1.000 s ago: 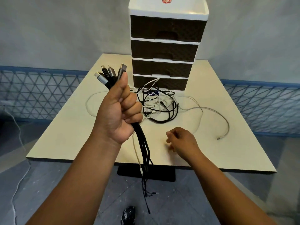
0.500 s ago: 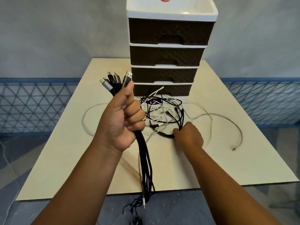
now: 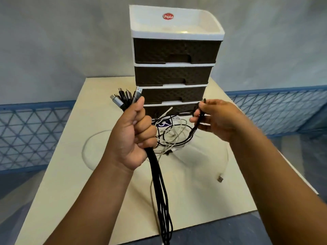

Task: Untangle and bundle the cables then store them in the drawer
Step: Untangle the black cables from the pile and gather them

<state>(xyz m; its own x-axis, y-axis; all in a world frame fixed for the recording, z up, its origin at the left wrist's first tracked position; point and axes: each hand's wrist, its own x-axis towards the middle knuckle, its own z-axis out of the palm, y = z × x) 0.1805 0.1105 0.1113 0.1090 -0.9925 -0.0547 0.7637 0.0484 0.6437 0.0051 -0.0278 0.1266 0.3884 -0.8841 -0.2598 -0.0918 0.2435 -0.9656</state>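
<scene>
Gripping a bundle of black cables (image 3: 160, 184) in a fist, the left hand (image 3: 131, 133) is raised over the counter (image 3: 74, 174); its fingers (image 3: 147, 128) are wrapped tight round the bundle. The plug ends (image 3: 123, 98) fan out above the thumb, and the loose lengths hang straight down past the counter's near edge. The right hand (image 3: 219, 119) is held up at about the same height, thumb and forefinger pinching one black cable (image 3: 196, 124) just under its connector; that cable runs down into the tangled pile (image 3: 172, 135). The pile, a mix of black and white leads, sits on the counter right in front of the drawer unit (image 3: 174, 68). All four brown drawers are closed. One white cable (image 3: 225, 161) trails right from the pile, with its USB plug (image 3: 220, 178) lying flat on the counter, well apart from the pile.
</scene>
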